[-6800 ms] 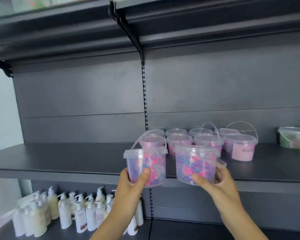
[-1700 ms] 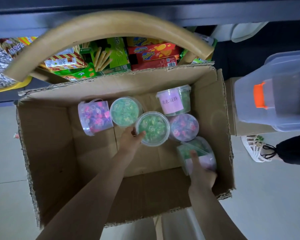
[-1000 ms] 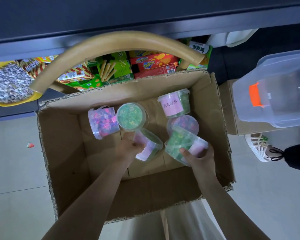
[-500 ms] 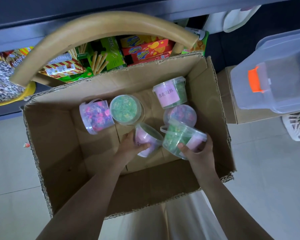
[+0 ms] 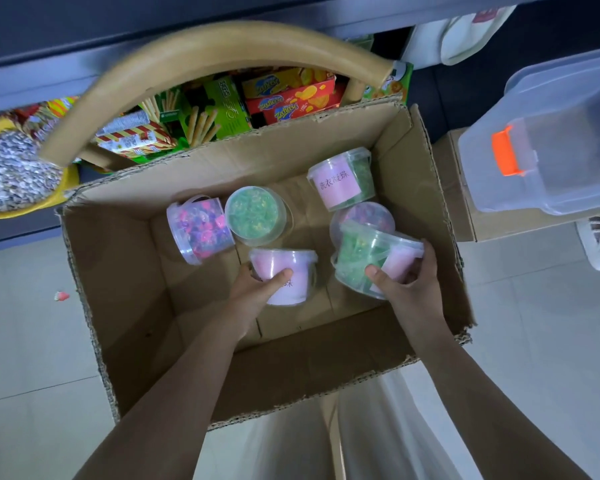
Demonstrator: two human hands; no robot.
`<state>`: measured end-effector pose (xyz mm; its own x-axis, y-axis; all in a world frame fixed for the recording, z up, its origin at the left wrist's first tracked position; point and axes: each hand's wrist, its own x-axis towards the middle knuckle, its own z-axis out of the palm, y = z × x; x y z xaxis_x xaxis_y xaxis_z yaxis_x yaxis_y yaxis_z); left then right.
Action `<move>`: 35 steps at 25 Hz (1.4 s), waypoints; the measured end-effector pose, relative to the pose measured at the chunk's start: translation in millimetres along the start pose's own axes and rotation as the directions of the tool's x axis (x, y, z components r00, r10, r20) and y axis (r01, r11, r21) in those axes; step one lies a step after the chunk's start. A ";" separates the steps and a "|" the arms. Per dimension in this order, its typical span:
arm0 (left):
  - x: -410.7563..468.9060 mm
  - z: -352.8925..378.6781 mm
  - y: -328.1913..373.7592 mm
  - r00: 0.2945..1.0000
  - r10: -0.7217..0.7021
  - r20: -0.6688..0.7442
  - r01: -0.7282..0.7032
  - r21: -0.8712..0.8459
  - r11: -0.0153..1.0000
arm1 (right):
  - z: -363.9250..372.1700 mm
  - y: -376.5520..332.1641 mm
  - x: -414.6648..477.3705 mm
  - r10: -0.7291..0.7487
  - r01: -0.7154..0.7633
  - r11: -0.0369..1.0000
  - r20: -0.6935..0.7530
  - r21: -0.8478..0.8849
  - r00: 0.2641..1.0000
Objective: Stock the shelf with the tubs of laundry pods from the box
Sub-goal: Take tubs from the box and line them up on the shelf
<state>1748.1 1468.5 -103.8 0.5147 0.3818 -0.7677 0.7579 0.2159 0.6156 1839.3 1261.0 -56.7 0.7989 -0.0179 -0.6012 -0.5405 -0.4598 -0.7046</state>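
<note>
Reaching into floor box (image 5: 118,289), left hand (image 5: 253,294) clasps pink tub (image 5: 288,266), right hand (image 5: 413,285) green tub (image 5: 355,258)

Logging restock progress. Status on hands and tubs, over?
Left hand grips a pink-labelled tub. Right hand grips a green-pod tub. Four other tubs lie in the cardboard box. Nothing blocks the lift out.

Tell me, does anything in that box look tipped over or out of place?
Yes. In the brown cardboard box, the clear tub of pink and purple pods at left lies on its side, as does the pink-labelled green tub at back right. A small red scrap lies on the floor outside.
</note>
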 end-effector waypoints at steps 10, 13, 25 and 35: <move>-104.0 -45.1 85.1 0.952 0.260 -0.164 -0.294 -0.240 0.925 | -21.5 -99.6 -34.0 -0.317 0.307 0.943 0.070 0.128 0.946; -137.9 -52.0 119.8 0.897 0.365 -0.250 -0.418 -0.209 0.884 | -37.2 -140.5 -54.3 -0.444 0.432 0.893 0.098 0.124 0.890; -319.7 4.1 221.0 0.651 0.590 -0.477 -0.717 -0.131 0.685 | -187.4 -253.4 -171.7 -0.738 0.719 0.663 0.020 0.210 0.675; -403.1 25.2 337.8 0.459 0.778 -0.429 -0.886 -0.155 0.437 | -287.8 -353.7 -215.0 -0.840 0.822 0.475 -0.116 0.313 0.529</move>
<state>1806.8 1364.9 409.1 0.6539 0.7288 0.2031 -0.1871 -0.1043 0.9768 1934.7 1171.9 430.2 0.9077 0.2743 0.3174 0.3177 0.0446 -0.9471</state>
